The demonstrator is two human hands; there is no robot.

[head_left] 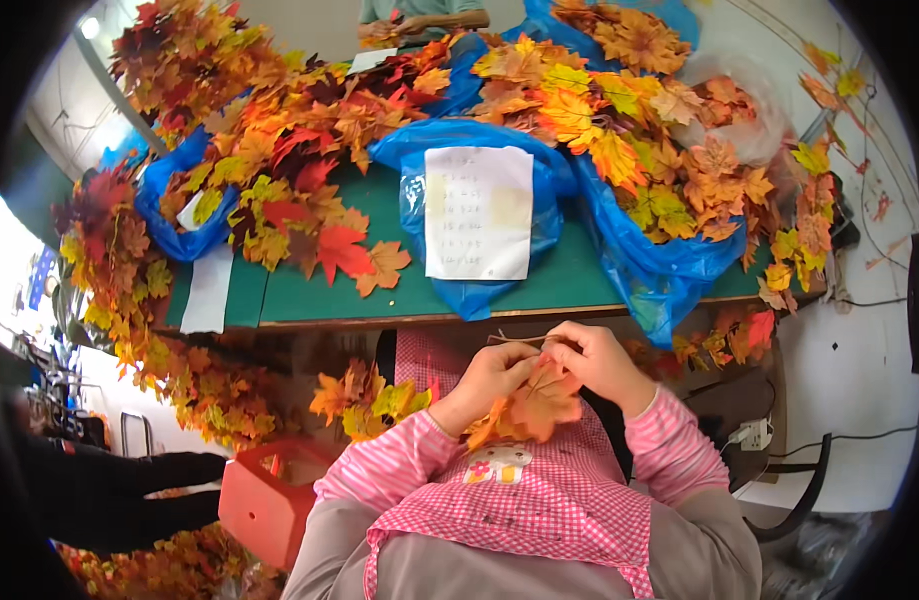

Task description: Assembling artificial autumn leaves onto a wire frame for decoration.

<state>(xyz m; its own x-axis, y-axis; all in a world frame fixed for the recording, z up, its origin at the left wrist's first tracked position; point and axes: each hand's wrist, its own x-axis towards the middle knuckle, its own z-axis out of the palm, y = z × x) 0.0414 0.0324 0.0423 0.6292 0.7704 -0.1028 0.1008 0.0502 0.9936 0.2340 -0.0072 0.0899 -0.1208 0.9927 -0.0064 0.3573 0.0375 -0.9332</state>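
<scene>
Orange leaves (542,402) hang over your apron (565,490), fingers of your left hand (495,378) and right hand (598,362) pinched at their top (exact contact partly hidden); grip lightly there to avoid creasing

Leaf bunch (545,405): overlapping maple-shaped leaves with pointed lobes, orange, shading to yellow-orange toward the lower left; the uppermost blade lies spread, its veins visible. The bunch is held between the left hand (495,378) and the right hand (598,365), lobes hanging downward; thin brownish stems (515,338) project at the top, near the fingertips
</scene>
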